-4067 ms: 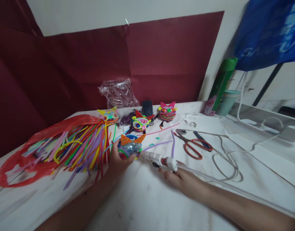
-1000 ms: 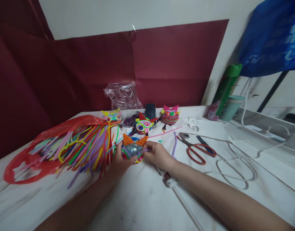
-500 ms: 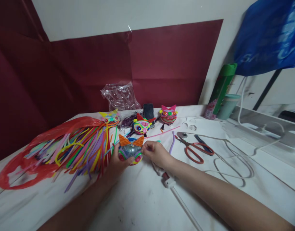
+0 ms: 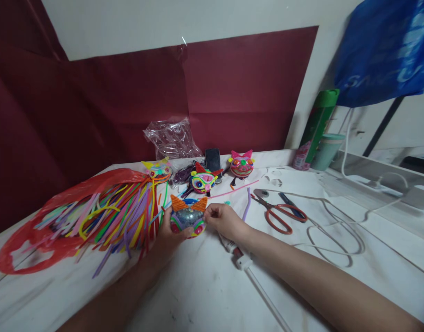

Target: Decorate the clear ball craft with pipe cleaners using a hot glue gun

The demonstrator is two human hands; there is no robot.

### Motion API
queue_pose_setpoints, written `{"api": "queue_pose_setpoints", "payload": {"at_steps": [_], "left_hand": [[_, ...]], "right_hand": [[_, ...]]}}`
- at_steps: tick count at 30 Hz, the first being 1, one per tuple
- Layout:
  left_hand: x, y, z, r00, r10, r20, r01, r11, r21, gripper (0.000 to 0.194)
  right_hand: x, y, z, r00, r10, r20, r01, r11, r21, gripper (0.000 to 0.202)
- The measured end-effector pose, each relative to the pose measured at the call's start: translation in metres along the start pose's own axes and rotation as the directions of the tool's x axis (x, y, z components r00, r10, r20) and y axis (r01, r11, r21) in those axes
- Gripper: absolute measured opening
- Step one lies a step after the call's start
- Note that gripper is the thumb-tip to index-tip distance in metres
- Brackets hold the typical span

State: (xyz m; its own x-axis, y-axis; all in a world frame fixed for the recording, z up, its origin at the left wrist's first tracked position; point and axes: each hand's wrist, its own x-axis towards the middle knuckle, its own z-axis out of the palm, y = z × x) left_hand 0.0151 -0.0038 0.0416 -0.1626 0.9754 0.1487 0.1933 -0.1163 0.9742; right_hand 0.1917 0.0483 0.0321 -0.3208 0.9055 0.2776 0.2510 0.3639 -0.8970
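My left hand (image 4: 177, 233) is closed around a small lion-head ornament (image 4: 189, 215) with orange pipe-cleaner ears, a clear round body and pink eyes ringed in green and purple. The thumb presses its front. My right hand (image 4: 223, 219) is pinched at the ornament's right edge, near the ear; what lies between the fingertips is hidden. Beneath my right wrist lies a white glue gun (image 4: 244, 262), partly covered. Just behind the hands sit finished-looking heads: a yellow-and-pink one (image 4: 202, 180), a pink-eared one (image 4: 242, 164) and a yellow-eared one (image 4: 158, 169).
Many coloured pipe cleaners (image 4: 108, 216) spill from a red plastic bag (image 4: 16, 260) at left. Orange-handled scissors (image 4: 279, 216), a dark blue tool (image 4: 290, 203) and a looped cable (image 4: 359, 244) lie right. Behind stand a phone (image 4: 212, 159), a green can (image 4: 317, 124) and a cup (image 4: 328, 151).
Both hands stay at the ornament with almost no movement. The whole view has shifted very slightly.
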Motion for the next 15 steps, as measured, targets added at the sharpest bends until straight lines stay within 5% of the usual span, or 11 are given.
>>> {"api": "queue_pose_setpoints", "payload": {"at_steps": [5, 15], "left_hand": [[0.006, -0.006, -0.004, 0.999, 0.03, 0.031, -0.03, 0.999, 0.015, 0.07], [0.001, 0.023, -0.005, 1.0, -0.018, 0.023, 0.015, 0.99, 0.139, 0.044]], "right_hand": [[0.001, 0.002, -0.002, 1.0, 0.004, -0.015, -0.004, 1.0, -0.001, 0.011], [-0.005, -0.007, 0.002, 1.0, -0.013, -0.016, 0.012, 0.998, -0.068, 0.009]]}}
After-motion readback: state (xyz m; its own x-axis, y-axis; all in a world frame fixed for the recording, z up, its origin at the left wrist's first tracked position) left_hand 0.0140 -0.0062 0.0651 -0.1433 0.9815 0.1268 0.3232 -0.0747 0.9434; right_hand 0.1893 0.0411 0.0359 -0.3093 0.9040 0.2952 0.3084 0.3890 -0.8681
